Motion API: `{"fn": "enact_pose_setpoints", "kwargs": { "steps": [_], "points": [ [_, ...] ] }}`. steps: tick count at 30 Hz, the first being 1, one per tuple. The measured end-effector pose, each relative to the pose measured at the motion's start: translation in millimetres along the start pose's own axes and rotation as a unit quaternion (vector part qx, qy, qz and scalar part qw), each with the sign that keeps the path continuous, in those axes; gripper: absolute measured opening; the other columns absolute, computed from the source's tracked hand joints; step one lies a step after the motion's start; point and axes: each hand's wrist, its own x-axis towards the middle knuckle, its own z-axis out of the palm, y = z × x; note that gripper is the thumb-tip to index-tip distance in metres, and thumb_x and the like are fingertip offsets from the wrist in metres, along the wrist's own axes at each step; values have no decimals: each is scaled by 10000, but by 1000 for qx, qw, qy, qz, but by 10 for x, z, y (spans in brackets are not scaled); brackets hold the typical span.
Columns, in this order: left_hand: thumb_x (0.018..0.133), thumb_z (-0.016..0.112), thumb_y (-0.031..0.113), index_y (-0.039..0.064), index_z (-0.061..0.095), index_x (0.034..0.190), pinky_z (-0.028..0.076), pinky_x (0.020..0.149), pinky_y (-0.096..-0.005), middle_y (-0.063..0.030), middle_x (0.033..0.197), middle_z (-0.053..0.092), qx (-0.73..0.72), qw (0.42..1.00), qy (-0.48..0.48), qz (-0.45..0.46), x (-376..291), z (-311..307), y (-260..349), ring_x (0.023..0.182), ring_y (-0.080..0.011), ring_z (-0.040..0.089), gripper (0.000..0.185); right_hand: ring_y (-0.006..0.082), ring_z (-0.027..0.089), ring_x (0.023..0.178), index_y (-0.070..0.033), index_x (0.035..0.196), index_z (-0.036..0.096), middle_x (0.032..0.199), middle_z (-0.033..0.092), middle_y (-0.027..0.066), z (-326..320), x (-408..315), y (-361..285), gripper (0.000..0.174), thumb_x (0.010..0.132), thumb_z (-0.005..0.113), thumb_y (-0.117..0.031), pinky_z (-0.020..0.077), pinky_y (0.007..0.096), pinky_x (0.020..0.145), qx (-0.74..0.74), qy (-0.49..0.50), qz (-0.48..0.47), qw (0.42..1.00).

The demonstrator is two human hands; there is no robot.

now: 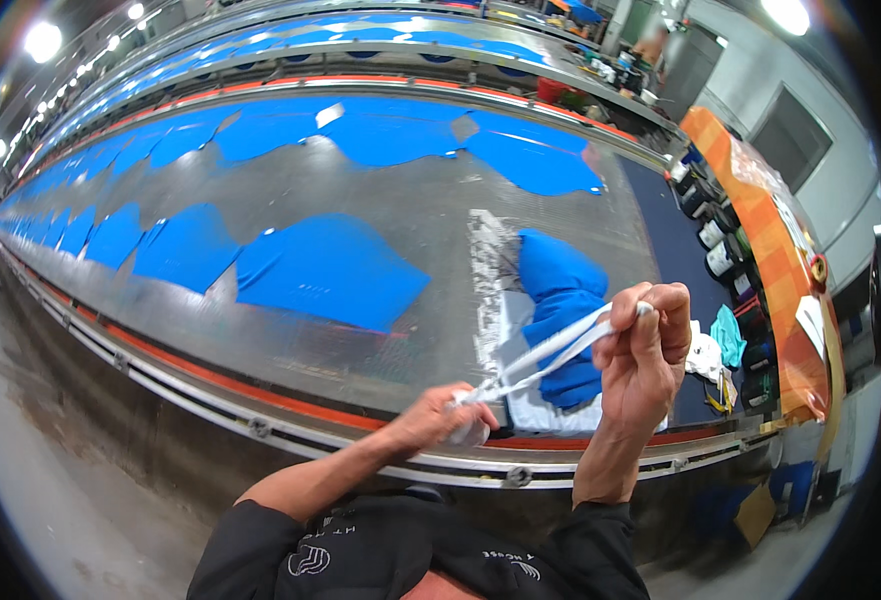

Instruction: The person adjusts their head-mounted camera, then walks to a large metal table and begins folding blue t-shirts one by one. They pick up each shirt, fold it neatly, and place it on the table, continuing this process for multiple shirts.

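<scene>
My right hand point(646, 352) is raised over the table's near edge, pinching the looped end of a white fabric strip point(556, 346). From there the strip runs doubled and taut down to my left hand point(440, 420), which grips its bunched other part. Beneath the strip lies a bundle of blue fabric point(564, 307), gathered in at its middle, on a white sheet point(515, 330). To the left, a cut blue fabric panel point(328, 270) is spread flat on the long grey printing table point(440, 195).
Two rows of blue panels point(395, 131) run along the table. Several ink containers point(722, 255) line its right end, beside an orange-covered ledge point(782, 300). White cloth point(703, 352) and teal cloth point(727, 335) lie nearby. A metal rail point(260, 427) edges the front. A person point(649, 52) is far back.
</scene>
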Motion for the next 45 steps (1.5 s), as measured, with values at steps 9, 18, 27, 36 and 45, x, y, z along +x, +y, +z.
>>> {"fn": "enact_pose_setpoints", "kwargs": {
  "steps": [9, 18, 27, 36, 45],
  "points": [
    [955, 447, 255, 26, 498, 1120, 479, 897, -375, -109, 1089, 581, -297, 916, 249, 104, -1808, -1315, 383, 1035, -228, 567, 287, 122, 614, 729, -9, 1053, 542, 866, 634, 71, 2098, -1232, 1706, 254, 824, 650, -3, 500, 242, 612, -101, -214, 236, 942],
    [956, 277, 548, 83, 509, 1163, 476, 851, -340, -29, 1074, 546, -252, 953, 144, -88, -2746, -1731, 383, 994, -146, 541, 559, 302, 551, 968, -69, 1187, 537, 1023, 556, 138, 2682, -1616, 2109, 531, 680, 669, 19, 472, 393, 766, -378, -403, 144, 821],
    [900, 587, 237, -12, 583, 1114, 512, 768, -290, -70, 988, 645, 116, 960, 205, -150, -2630, -2255, 430, 917, -139, 605, 328, 85, 513, 634, -32, 877, 648, 684, 588, 15, 1869, -2054, 2320, 141, 763, 572, 1, 415, 252, 570, -212, -222, 492, 815],
    [771, 663, 282, 16, 593, 984, 477, 798, -432, -160, 940, 631, 402, 675, 600, -153, -1680, -4109, 443, 911, -277, 609, 348, 212, 573, 568, 5, 868, 661, 626, 606, 108, 1015, -3747, 2818, 249, 741, 599, -199, 421, 343, 495, -360, -98, 730, 573],
    [784, 668, 305, 48, 531, 987, 438, 828, -436, -139, 1039, 521, 559, 570, 581, -158, -1467, -4302, 207, 1005, -323, 535, 355, 277, 604, 649, 23, 868, 660, 698, 625, 150, 2125, -3662, 3272, 327, 775, 559, -274, 440, 377, 556, -419, -168, 629, 633]
  ]
}}
